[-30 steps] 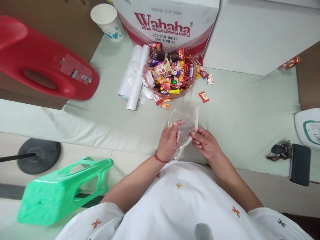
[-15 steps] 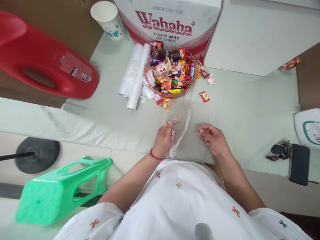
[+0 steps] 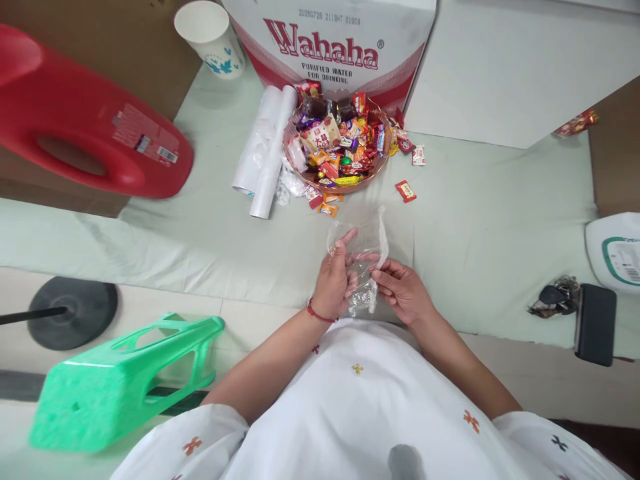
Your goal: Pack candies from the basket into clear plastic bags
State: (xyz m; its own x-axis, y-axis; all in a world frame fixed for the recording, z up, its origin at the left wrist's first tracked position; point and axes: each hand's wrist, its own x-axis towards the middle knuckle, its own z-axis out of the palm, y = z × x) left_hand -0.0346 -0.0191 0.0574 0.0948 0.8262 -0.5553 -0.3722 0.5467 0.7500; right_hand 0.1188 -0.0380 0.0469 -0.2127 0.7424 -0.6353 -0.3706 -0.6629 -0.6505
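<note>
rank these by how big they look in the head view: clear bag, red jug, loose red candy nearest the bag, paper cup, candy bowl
1. red jug
2. candy bowl
3. clear bag and paper cup, too close to rank
4. loose red candy

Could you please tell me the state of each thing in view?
Left hand: holding clear plastic
Right hand: pinching its edge
Clear plastic: unfolded, wrinkled
Bowl: heaped with wrapped sweets
Paper cup: upright, uncovered
White rolls: rolled up
Red jug: cap unseen, cannot tell
Green stool: unoccupied, apparently upright
Keys: bunched together
</note>
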